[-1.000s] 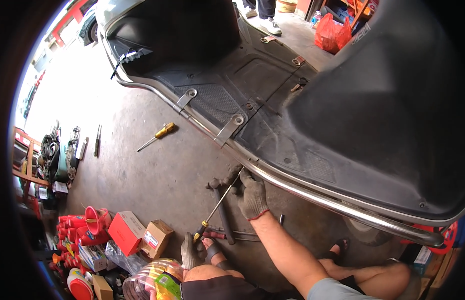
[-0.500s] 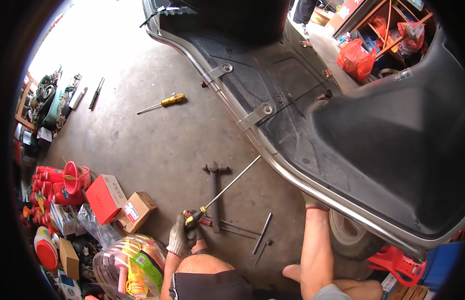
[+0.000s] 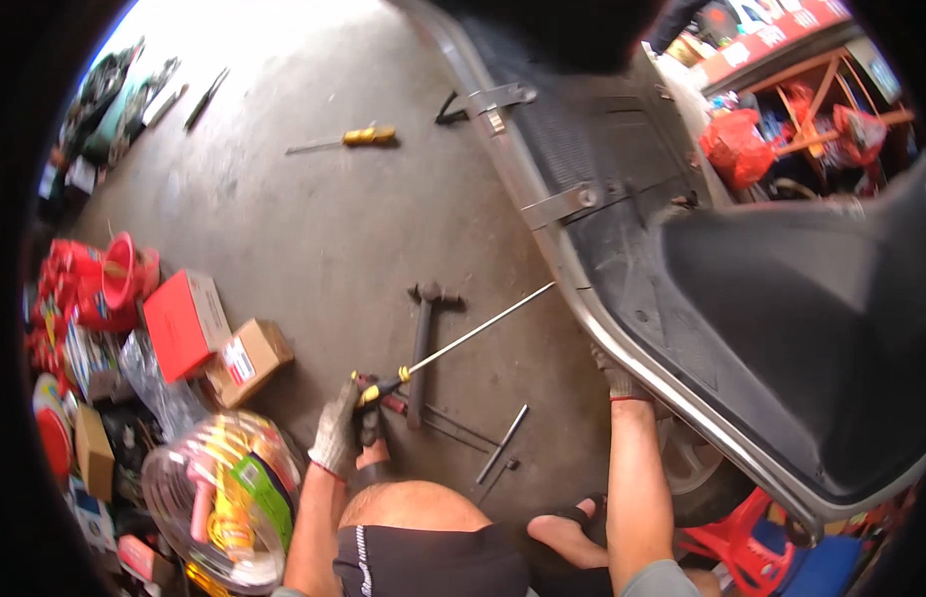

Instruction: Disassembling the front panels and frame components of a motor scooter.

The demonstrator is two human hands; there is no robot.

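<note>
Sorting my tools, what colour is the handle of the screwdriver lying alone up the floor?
Yellow, seen in the head view: the screwdriver.

Bare grey concrete floor (image 3: 313,229) lay in daylight; boxes (image 3: 209,338) cluttered one edge, wooden shelves (image 3: 811,119) stood behind.

Head cam: worn on the head, fisheye, looking steeply down at concrete floor (image 3: 313,229).
Range: near, gloved hands low in frame.
Views: one only.

Long screwdriver (image 3: 453,348), black-and-yellow handle and thin steel shaft, is lying slantwise near frame centre, handle lower left, tip pointing upper right toward the grey panel's metal edge (image 3: 582,308), which is running diagonally right of centre.
</note>
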